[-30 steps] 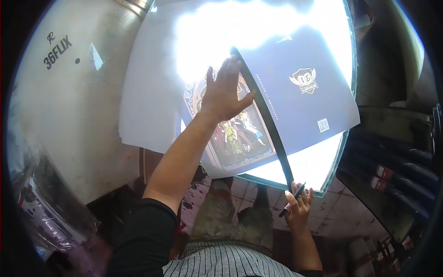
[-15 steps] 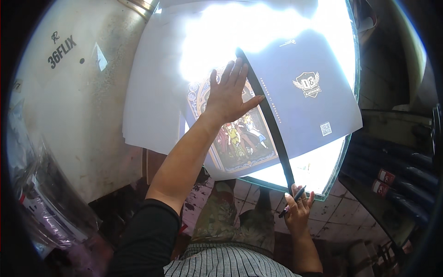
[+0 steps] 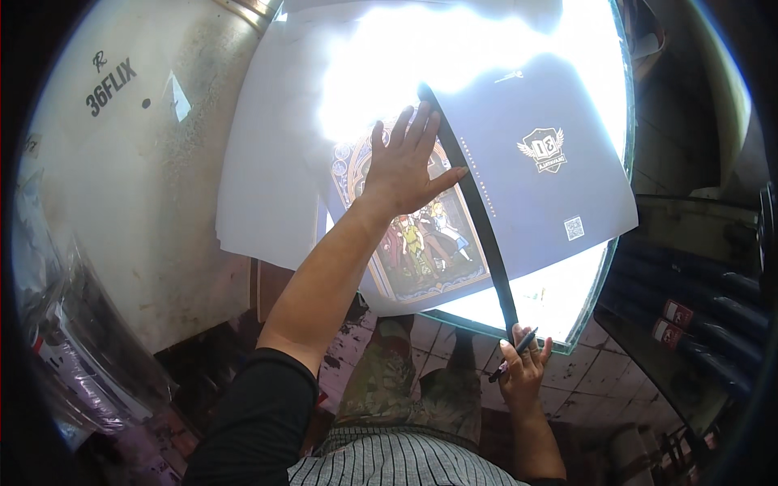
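A large blue printed sheet (image 3: pixel 519 190) lies on a brightly lit glass-topped light table (image 3: pixel 567 304). It has a framed picture of figures on its left part and a winged emblem on its right. Across it runs a long dark ruler (image 3: pixel 484 231), slanting down to the near edge. My left hand (image 3: pixel 405 170) presses flat on the picture with fingers spread, the thumb reaching onto the ruler. At the ruler's near end is my right hand (image 3: pixel 525 377), holding a slim dark pen (image 3: pixel 497 374) between its fingers. Its fingertips meet the ruler's end.
Beneath and left of the print lie large pale sheets (image 3: pixel 267 178). A worn whitish board (image 3: pixel 194 211) stands further left, with clear plastic-wrapped goods (image 3: pixel 97 364) below it. Dark blue rolls (image 3: pixel 689 300) are stacked at the right. Glare washes out the table's far part.
Hardly anything differs. The whole view has shifted slightly; both hands, the ruler and the printed sheet keep their places relative to one another.
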The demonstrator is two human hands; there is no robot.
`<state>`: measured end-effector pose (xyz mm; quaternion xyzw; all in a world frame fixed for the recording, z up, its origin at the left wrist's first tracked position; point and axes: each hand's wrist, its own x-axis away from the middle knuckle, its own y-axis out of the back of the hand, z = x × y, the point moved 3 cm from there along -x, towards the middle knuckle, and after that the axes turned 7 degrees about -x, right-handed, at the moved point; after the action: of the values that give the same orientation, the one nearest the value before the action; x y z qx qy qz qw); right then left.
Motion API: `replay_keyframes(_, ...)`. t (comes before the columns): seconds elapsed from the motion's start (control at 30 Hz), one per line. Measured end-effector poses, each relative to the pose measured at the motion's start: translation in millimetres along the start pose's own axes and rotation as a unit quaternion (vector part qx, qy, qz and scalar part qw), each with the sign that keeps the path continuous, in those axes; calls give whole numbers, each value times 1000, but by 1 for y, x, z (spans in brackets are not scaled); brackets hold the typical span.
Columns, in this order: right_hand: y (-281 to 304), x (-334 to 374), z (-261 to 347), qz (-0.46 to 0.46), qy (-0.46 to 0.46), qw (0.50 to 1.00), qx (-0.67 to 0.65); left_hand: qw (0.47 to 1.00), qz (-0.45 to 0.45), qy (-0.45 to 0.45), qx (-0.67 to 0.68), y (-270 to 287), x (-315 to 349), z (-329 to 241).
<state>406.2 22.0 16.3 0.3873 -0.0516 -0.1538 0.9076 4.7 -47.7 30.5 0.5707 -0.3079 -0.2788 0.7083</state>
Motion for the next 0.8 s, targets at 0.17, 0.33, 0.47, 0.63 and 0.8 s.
replay_keyframes(0.17,-1,0,0,-7,5,1000,5,1000,3,2,-11,1,0,-1)
replay_keyframes(0.33,-1,-1,1,-9,7,1000,3,1000,-1,4,-5,0,0,1)
replay_keyframes(0.47,0,-1,1,-7,5,1000,5,1000,-2,2,-9,-2,0,0)
replay_keyframes(0.63,2,-2,1,-4,5,1000,7,1000,0,3,-10,-1,0,0)
replay_keyframes(0.8,2,-2,2,-8,6,1000,5,1000,-4,4,-10,0,0,0)
